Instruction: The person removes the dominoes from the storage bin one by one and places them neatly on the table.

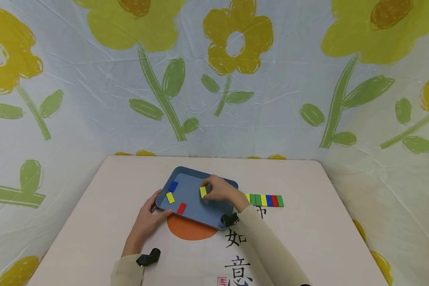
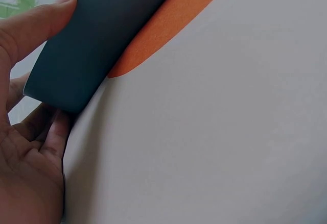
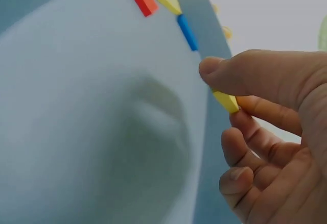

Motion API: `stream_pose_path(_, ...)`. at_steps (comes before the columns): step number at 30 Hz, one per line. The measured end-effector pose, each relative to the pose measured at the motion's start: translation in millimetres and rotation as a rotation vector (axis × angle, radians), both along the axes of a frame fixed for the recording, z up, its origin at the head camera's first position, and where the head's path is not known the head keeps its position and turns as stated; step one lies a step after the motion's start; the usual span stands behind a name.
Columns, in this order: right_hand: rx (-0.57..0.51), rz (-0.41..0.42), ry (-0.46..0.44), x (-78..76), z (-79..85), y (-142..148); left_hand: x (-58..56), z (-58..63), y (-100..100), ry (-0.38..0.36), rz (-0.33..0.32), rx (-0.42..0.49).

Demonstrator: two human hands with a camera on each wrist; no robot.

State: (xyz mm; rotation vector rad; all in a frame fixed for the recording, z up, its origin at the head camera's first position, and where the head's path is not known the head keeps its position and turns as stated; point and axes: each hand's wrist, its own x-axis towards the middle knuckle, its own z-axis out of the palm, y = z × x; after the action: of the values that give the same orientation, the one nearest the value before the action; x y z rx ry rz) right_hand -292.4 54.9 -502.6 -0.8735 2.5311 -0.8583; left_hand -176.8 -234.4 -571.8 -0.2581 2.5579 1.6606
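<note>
Near the head view's centre, the right hand [image 1: 219, 188] pinches a yellow tile [image 1: 203, 192] over the blue tray [image 1: 189, 186], whose left end the left hand [image 1: 148, 220] grips; a loosened pinch could drop the tile.

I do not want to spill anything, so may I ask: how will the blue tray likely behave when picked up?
The blue tray looks stiff, since its long sides run straight. It seems unlikely to roll, having a broad, flat floor. If tilted, the red block inside might slide, as no hand holds it.
</note>
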Motion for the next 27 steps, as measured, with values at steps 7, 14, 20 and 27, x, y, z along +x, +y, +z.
stream_pose_path(7, -0.068, -0.106, 0.044, 14.4, 1.4, 33.7, -1.8, -1.6, -0.7, 0.015, 0.000, 0.005)
stream_pose_path(14, -0.185, -0.244, 0.057, 39.1, 1.6, 73.7, 0.2, 0.6, -2.0, 0.015, -0.013, -0.001)
stream_pose_path(20, -0.307, -0.357, 0.008, 53.1, 2.5, 107.4, 1.9, 7.6, -4.1, 0.003, -0.005, -0.004)
stream_pose_path(27, -0.270, -0.461, 0.011, 70.9, -6.2, 157.0, 1.9, 5.9, -0.6, -0.008, -0.013, 0.000)
